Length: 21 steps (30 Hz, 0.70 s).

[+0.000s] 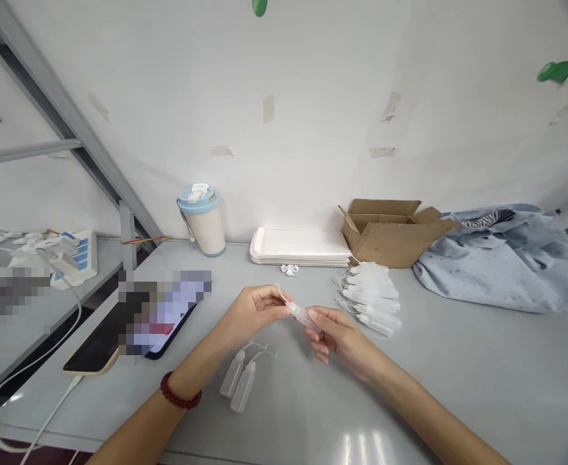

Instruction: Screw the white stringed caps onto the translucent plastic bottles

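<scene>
Between my hands is a small translucent squeeze bottle (303,316) with a thin bent tube at its neck, held tilted above the table. My left hand (259,309) pinches it at the neck, fingers closed. My right hand (335,332) grips its body between thumb and fingers. Two similar bottles (243,386) with curved tubes lie on the table below my left hand. Beyond my right hand lies a row of several more such bottles (374,294), tubes pointing left. Small white pieces (289,270) rest beyond my hands.
On the grey table (458,387) a stack of white padded envelopes (301,245) lies by the wall. Beside it are an open cardboard box (390,242) and a light blue cloth bag (501,265). A lidded cup (202,219), phone (100,336) and second phone (177,323) are left.
</scene>
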Each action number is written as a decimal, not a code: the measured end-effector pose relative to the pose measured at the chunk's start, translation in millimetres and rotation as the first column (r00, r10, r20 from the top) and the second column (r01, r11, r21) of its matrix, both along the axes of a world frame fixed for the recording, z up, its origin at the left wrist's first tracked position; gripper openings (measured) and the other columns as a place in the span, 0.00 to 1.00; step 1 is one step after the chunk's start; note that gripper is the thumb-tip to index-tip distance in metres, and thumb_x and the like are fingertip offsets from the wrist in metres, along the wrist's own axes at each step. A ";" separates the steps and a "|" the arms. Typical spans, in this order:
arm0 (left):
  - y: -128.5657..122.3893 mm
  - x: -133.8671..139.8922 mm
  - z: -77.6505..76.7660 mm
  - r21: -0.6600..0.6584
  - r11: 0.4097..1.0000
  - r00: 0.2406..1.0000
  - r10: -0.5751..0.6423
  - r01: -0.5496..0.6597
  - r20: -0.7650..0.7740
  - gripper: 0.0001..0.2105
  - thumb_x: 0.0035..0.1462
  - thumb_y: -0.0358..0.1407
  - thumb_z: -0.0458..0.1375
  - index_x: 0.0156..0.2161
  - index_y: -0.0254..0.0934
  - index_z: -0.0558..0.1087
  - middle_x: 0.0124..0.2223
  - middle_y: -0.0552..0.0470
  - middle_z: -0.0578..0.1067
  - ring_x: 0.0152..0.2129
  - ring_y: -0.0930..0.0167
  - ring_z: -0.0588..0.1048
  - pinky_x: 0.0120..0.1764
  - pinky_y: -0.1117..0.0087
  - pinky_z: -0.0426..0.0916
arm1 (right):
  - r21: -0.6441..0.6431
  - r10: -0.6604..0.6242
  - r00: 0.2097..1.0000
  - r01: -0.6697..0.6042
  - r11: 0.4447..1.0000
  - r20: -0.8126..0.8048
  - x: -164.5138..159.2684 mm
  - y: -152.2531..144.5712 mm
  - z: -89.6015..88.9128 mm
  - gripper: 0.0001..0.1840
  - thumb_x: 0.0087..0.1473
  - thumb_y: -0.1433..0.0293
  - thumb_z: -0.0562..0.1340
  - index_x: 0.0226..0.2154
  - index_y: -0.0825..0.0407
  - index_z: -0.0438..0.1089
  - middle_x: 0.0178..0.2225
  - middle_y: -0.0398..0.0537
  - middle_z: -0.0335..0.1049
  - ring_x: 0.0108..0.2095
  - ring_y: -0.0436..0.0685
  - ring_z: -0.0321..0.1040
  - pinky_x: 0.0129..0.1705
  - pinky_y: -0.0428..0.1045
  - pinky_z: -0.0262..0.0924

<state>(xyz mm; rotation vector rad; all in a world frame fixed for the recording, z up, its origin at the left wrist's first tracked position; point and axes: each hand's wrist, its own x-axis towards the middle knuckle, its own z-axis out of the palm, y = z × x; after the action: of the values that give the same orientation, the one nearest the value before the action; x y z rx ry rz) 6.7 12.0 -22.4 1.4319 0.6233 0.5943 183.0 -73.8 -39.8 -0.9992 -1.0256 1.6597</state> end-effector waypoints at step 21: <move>-8.5 2.1 -1.7 0.211 0.977 0.967 0.059 -0.005 -0.250 0.12 0.57 0.41 0.55 0.34 0.34 0.75 0.29 0.51 0.75 0.26 0.71 0.73 0.32 0.71 0.68 | -0.095 -0.096 0.995 0.096 0.991 0.003 -1.8 -0.6 0.8 0.16 0.56 0.53 0.56 0.34 0.48 0.56 0.19 0.32 0.46 0.16 0.43 0.40 0.18 0.40 0.46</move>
<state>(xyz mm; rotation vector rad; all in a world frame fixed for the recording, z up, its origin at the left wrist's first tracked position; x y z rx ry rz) 8.8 3.5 -24.1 1.7158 0.8068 0.5160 181.2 -74.4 -39.1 -1.0926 -0.8908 1.6421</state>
